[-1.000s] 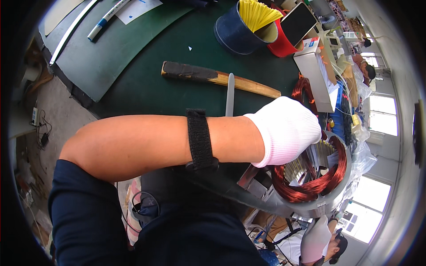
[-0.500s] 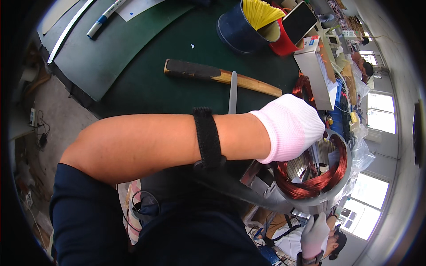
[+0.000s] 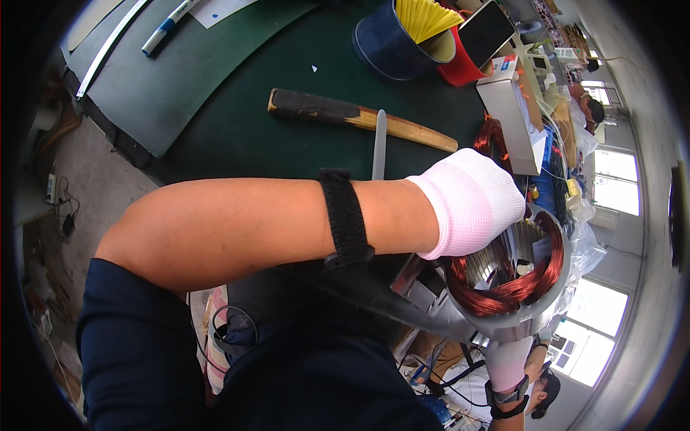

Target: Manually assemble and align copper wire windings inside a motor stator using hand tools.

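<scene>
A metal motor stator (image 3: pixel 496 329) stands at the right, with dark red copper wire coils (image 3: pixel 496 302) lying in a ring inside it. My left hand (image 3: pixel 474 205), in a white and pink knitted glove, reaches across to the stator's far left rim. Only the back of this hand shows; its fingers are hidden. My right hand (image 3: pixel 507 360), gloved and with a dark strap and device at the wrist, is against the near outer side of the stator. Its fingers are hidden by the stator.
On the green table (image 3: pixel 237 144) lie a wooden handle with black wrap (image 3: pixel 359 118), a grey flat strip (image 3: pixel 379 147) and a marker (image 3: pixel 167 32). Behind stand a blue cup of yellow strips (image 3: pixel 392 47), a red holder with a phone (image 3: pixel 485 32), a white box (image 3: pixel 510 111) and another copper coil (image 3: pixel 492 135).
My right hand has moved up against the stator's near side, and its fingers have gone out of sight. My left hand has barely shifted at the far rim.
</scene>
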A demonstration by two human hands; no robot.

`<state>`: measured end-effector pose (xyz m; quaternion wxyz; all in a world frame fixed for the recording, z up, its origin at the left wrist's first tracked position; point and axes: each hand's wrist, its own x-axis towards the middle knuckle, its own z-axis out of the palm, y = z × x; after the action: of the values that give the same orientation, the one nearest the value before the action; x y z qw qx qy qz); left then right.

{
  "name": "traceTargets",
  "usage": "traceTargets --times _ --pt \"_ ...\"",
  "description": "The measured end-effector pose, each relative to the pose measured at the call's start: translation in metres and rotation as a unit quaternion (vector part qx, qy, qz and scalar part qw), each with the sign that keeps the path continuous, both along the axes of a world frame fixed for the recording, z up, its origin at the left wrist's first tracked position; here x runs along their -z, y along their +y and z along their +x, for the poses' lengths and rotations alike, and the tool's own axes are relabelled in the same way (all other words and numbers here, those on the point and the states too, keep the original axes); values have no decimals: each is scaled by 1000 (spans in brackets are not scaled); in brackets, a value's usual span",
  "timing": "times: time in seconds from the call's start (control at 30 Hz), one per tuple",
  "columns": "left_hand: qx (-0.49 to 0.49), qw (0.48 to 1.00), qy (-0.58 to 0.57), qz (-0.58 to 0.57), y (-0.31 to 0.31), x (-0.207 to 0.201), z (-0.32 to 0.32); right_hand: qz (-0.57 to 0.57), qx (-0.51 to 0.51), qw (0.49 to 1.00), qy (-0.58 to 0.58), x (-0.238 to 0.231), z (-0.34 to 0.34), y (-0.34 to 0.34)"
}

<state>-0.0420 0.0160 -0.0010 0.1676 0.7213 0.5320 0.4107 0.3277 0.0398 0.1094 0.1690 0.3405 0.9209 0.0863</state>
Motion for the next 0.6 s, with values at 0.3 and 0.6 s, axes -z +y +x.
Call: traceTargets --times 0.3,0.6 --pt "-3 1000 0 -12 0 5 0 155 168 966 -119 -27 -19 -39" --pt "1 999 -43 29 3 11 7 150 285 927 -193 -34 -36 -57"
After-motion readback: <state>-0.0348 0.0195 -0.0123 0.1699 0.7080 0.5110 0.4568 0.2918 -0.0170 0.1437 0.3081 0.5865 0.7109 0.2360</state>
